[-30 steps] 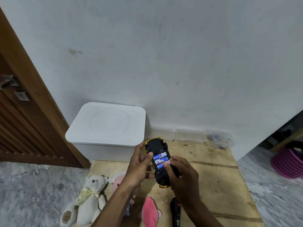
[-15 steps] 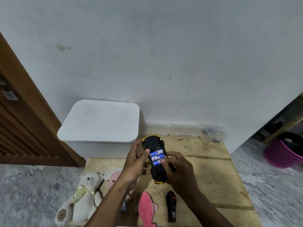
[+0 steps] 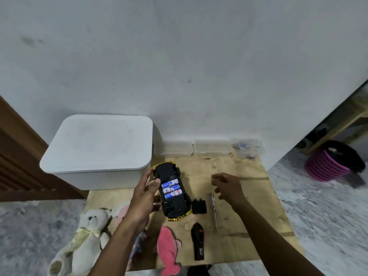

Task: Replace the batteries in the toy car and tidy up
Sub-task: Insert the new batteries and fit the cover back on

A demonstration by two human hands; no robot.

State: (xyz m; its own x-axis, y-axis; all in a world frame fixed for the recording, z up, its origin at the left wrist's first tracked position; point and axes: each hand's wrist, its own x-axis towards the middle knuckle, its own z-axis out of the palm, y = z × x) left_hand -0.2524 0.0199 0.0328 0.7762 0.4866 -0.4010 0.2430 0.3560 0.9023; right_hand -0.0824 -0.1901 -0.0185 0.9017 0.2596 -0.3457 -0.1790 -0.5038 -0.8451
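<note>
A black and yellow toy car (image 3: pixel 172 204) lies upside down over the wooden board (image 3: pixel 249 206). Its battery bay is uncovered and shows three blue and white batteries (image 3: pixel 171 188). My left hand (image 3: pixel 145 198) grips the car's left side, thumb by the batteries. My right hand (image 3: pixel 229 186) hovers to the right of the car with loosely curled fingers, holding nothing. A small black battery cover (image 3: pixel 199 206) lies beside the car's rear. A thin screwdriver (image 3: pixel 214 212) lies right of the cover. A black remote (image 3: pixel 198 243) rests near the board's front edge.
A large white lidded bin (image 3: pixel 97 150) stands at the back left. Three small clear boxes (image 3: pixel 212 148) line the wall. A white teddy bear (image 3: pixel 87 234) and pink plush toys (image 3: pixel 169 250) lie at the board's front left. A pink basket (image 3: pixel 328 164) sits at the far right.
My right hand has let go of the car and moved right, away from the batteries. The battery cover and screwdriver now show. The camera has tilted down a little.
</note>
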